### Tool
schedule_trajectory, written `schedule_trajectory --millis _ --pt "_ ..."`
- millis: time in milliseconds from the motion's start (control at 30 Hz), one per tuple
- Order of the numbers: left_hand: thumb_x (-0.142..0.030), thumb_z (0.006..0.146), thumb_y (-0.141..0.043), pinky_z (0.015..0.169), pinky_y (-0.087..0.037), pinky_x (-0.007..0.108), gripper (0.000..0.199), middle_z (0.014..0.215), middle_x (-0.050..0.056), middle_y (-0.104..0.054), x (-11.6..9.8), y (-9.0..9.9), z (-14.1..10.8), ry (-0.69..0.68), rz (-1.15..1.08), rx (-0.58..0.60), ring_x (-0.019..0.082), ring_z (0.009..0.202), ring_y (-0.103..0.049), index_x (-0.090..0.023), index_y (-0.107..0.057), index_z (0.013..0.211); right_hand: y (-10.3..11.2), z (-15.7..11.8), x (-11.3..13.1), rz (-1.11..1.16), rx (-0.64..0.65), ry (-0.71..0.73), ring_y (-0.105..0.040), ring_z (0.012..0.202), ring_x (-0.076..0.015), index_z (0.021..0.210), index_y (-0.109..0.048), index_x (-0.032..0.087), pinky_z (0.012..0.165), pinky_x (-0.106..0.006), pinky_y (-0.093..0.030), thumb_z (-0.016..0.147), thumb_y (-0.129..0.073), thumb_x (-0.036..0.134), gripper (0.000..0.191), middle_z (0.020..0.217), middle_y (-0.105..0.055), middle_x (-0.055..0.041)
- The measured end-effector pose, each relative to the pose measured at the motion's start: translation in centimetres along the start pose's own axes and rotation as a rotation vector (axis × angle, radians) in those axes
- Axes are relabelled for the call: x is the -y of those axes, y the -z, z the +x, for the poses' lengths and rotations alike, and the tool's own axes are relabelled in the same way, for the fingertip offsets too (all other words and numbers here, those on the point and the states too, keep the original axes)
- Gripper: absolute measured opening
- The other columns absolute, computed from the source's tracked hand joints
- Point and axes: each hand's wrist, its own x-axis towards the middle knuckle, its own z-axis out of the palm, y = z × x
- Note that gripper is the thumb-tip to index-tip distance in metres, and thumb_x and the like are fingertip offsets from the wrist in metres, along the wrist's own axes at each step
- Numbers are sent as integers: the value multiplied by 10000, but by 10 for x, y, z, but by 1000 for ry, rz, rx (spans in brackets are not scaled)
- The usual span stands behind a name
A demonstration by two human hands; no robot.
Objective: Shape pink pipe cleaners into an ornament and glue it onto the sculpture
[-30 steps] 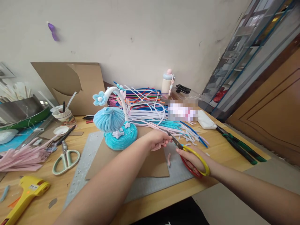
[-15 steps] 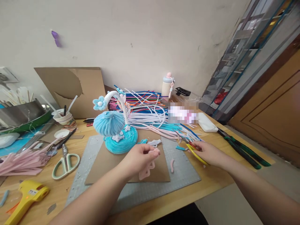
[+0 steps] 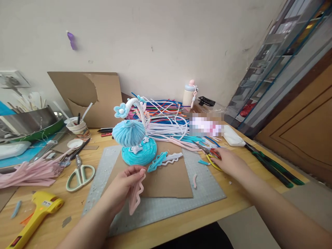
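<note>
Between thumb and fingers, my left hand pinches a pink zigzag pipe-cleaner piece that hangs down over the front of the brown cardboard sheet. At the right, my right hand is closed on small scissors with yellow and red handles, tips pointing away to the left. On the cardboard lie a blue zigzag piece and a white one. Behind them stands a blue pipe-cleaner lamp shape on a round blue base.
Green-handled scissors, a yellow glue gun and pink strips lie left. Coloured pipe cleaners lie behind, near a bottle. Large dark-green-handled cutters rest right, beyond the grey mat.
My left hand has moved left and nearer with the pink piece, uncovering the blue piece. The scissors in my right hand lie lower and nearer the mat. The view has shifted slightly.
</note>
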Motion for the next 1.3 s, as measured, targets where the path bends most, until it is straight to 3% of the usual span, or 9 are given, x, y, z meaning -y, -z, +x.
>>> schedule_trajectory --millis 133,267,333,467,567,733,933,1067,1300 --pt "-251 748 -655 425 -456 258 207 639 -37 -535 7 9 3 45 -88 86 145 500 -583 -179 -547 910 17 -19 43 83 -92 155 -550 955 -275 1000 -582 159 790 -369 -412 833 -473 334 265 1040 -583 -136" --pt "-204 764 -641 492 -473 249 154 657 -20 -584 7 13 3 54 -180 119 148 534 -621 -163 -552 882 36 -51 81 380 379 605 -566 835 -203 944 -577 231 722 -308 -433 788 -568 296 170 992 -569 -48" --pt "-194 772 -634 520 -471 225 122 682 -14 -599 7 14 3 56 -231 103 125 558 -620 -156 -553 854 36 -60 84 408 446 682 -551 856 -201 901 -582 242 735 -306 -422 772 -580 227 130 966 -559 -33" --pt "-160 755 -653 531 -454 175 128 717 -2 -616 8 16 4 63 -297 48 75 569 -582 -149 -560 842 15 -46 67 370 442 635 -535 763 -161 769 -549 203 692 -276 -414 801 -435 94 161 837 -550 -22" --pt "-131 727 -677 504 -433 150 158 700 1 -619 10 16 4 82 -306 38 54 533 -556 -143 -561 834 2 -25 54 261 264 503 -540 791 -189 785 -558 190 711 -310 -415 804 -423 112 157 849 -571 -50" --pt "-107 678 -724 549 -454 157 220 741 12 -648 11 13 3 34 -318 73 74 599 -600 -142 -558 818 20 -16 88 335 16 406 -538 902 -249 1082 -544 209 756 -369 -418 803 -525 266 285 1069 -558 -105" --pt "-110 635 -758 594 -456 173 246 745 2 -660 14 8 6 -27 -338 91 70 608 -605 -139 -558 777 26 -41 182 1187 709 390 -492 532 -93 1002 -541 180 466 -219 -372 790 -560 436 333 792 -574 -18" --pt "-157 618 -775 585 -428 186 275 724 12 -655 21 7 10 -74 -235 100 84 612 -596 -137 -559 787 1 -44 209 1522 669 194 -418 423 -49 766 -538 158 402 -182 -253 793 -565 454 298 603 -519 33" --pt "-370 708 -691 495 -334 182 264 666 -13 -586 28 3 14 -186 93 25 61 532 -476 -130 -602 774 -24 -46 203 1543 653 172 -405 400 -50 742 -529 152 385 -187 -237 832 -543 413 276 578 -537 26"
